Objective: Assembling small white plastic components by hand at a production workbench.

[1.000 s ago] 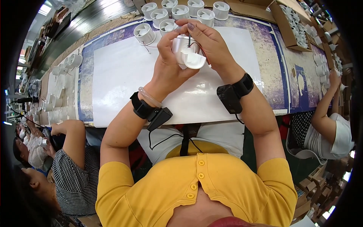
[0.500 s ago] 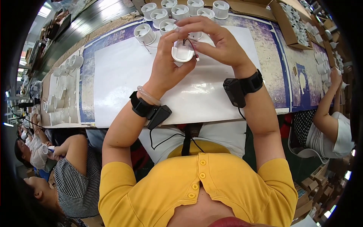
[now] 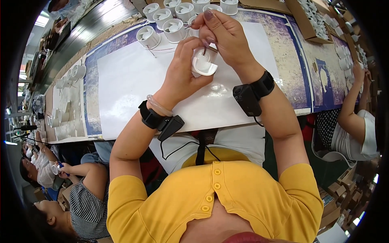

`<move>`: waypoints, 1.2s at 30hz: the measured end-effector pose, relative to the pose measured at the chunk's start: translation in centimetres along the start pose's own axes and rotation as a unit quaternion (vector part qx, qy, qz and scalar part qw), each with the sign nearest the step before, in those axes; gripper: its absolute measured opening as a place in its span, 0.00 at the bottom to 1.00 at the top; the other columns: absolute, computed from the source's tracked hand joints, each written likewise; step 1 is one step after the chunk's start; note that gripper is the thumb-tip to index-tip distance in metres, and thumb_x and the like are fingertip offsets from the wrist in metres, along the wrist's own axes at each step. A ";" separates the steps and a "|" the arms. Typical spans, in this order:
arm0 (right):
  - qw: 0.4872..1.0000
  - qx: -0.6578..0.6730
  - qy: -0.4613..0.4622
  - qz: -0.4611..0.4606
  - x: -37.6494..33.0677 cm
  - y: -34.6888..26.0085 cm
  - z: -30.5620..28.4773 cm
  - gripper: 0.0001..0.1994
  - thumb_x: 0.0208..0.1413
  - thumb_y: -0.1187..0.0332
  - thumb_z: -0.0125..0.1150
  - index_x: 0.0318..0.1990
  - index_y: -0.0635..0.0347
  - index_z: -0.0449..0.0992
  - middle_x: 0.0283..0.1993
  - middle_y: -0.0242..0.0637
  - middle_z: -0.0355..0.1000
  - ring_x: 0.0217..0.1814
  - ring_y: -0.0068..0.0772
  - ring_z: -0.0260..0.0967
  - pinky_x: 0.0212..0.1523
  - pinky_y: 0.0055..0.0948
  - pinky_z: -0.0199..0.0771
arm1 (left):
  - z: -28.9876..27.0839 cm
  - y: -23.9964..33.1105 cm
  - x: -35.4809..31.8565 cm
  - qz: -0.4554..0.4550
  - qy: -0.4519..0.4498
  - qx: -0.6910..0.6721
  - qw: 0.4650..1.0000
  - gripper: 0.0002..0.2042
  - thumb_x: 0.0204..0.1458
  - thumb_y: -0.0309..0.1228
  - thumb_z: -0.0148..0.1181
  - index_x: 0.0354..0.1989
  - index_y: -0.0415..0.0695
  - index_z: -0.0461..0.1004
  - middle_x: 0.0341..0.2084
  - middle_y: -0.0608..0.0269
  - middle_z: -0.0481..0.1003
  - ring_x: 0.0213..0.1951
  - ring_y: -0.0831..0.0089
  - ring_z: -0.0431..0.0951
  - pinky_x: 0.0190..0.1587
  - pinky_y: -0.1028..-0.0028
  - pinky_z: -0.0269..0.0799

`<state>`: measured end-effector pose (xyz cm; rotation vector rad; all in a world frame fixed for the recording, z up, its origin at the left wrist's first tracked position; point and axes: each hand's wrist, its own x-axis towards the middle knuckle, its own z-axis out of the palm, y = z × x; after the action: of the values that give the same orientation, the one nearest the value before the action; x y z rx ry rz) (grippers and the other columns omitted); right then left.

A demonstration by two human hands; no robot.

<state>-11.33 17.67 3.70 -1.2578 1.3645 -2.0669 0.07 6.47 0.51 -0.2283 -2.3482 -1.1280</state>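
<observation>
Item: white round housing (image 3: 202, 65), plastic, open side turned up toward the face so its inside can be seen. It is held above the white sheet (image 3: 129, 81) on the table (image 3: 300, 77), clear of the surface. Left hand (image 3: 182, 75): grip closed around the housing's wall, thumb across the rim, steadying it. Right hand (image 3: 225, 34): fingertips pinched shut on a thin wire or pin inside the housing; what exactly is pinched cannot be told. Row of like housings (image 3: 174, 16) is set along the far edge, within reach. Cardboard box (image 3: 312, 18) of small white parts is placed at far right. A neighbour's arm (image 3: 352, 101) is seen at right.
</observation>
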 end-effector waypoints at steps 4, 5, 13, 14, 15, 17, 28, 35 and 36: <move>0.998 0.053 0.022 0.035 0.4 0.8 -0.4 0.18 0.66 0.58 0.43 0.38 0.66 0.72 0.18 0.25 0.61 0.23 0.15 0.58 0.38 0.19 0.66 | 0.2 0.1 0.1 0.037 0.000 0.033 0.999 0.32 0.35 0.26 0.67 0.52 0.42 0.59 0.49 0.51 0.64 0.53 0.55 0.64 0.53 0.65 0.64; 0.997 0.063 0.022 0.030 0.5 1.0 -0.5 0.18 0.66 0.58 0.43 0.38 0.66 0.72 0.19 0.25 0.62 0.23 0.15 0.58 0.39 0.19 0.66 | 0.2 -0.1 0.1 0.045 0.010 0.044 0.998 0.32 0.36 0.26 0.68 0.53 0.41 0.59 0.48 0.52 0.64 0.51 0.58 0.66 0.52 0.67 0.64; 0.998 0.040 0.040 -0.022 0.5 0.3 0.2 0.18 0.65 0.57 0.43 0.40 0.64 0.72 0.35 0.33 0.69 0.40 0.20 0.66 0.50 0.23 0.66 | -0.1 0.3 0.0 -0.008 0.070 0.049 0.996 0.37 0.32 0.36 0.75 0.50 0.40 0.59 0.44 0.55 0.64 0.46 0.60 0.68 0.48 0.68 0.66; 0.997 0.045 0.063 -0.029 0.6 0.3 0.4 0.17 0.65 0.58 0.43 0.41 0.64 0.72 0.39 0.34 0.70 0.44 0.21 0.66 0.51 0.24 0.66 | -0.2 0.3 -0.1 -0.029 0.083 0.037 0.995 0.39 0.30 0.40 0.77 0.49 0.39 0.60 0.43 0.55 0.64 0.45 0.58 0.67 0.47 0.67 0.67; 0.997 0.047 0.059 -0.031 0.7 0.5 0.5 0.17 0.65 0.58 0.43 0.41 0.64 0.72 0.39 0.34 0.70 0.44 0.21 0.66 0.51 0.24 0.66 | -0.4 0.3 -0.1 -0.028 0.087 0.041 0.995 0.39 0.30 0.40 0.77 0.49 0.39 0.60 0.43 0.55 0.64 0.45 0.58 0.67 0.47 0.67 0.67; 0.992 0.113 0.052 -0.007 0.4 1.8 0.1 0.16 0.65 0.59 0.42 0.43 0.64 0.71 0.45 0.36 0.69 0.49 0.23 0.66 0.52 0.24 0.66 | -0.4 -0.2 0.0 -0.031 0.134 -0.001 0.991 0.40 0.29 0.44 0.77 0.48 0.39 0.60 0.42 0.55 0.64 0.43 0.60 0.68 0.46 0.68 0.67; 0.970 0.208 0.066 0.110 -1.0 2.8 3.8 0.12 0.64 0.62 0.45 0.46 0.60 0.68 0.47 0.34 0.67 0.49 0.23 0.65 0.52 0.23 0.66 | -1.5 -0.6 0.3 0.028 0.166 0.064 0.984 0.41 0.29 0.48 0.77 0.47 0.40 0.58 0.44 0.60 0.62 0.45 0.71 0.66 0.48 0.73 0.66; 0.966 0.224 0.100 0.087 -1.4 2.7 4.4 0.11 0.64 0.61 0.48 0.43 0.57 0.70 0.41 0.27 0.68 0.44 0.17 0.64 0.46 0.19 0.66 | -1.1 -0.6 0.2 0.043 0.171 0.055 0.983 0.41 0.30 0.50 0.75 0.47 0.40 0.57 0.45 0.58 0.62 0.46 0.69 0.66 0.49 0.72 0.65; 0.968 0.212 0.112 0.079 -1.4 2.7 4.5 0.11 0.64 0.60 0.47 0.42 0.58 0.70 0.40 0.27 0.68 0.43 0.17 0.64 0.45 0.18 0.66 | -0.9 -0.6 0.2 0.039 0.169 0.035 0.984 0.42 0.30 0.51 0.75 0.47 0.40 0.57 0.46 0.57 0.62 0.47 0.68 0.66 0.50 0.72 0.65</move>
<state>-7.32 14.93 1.35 -0.7324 0.9884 -2.2773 0.02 5.35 0.67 -0.0939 -2.0552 -0.9610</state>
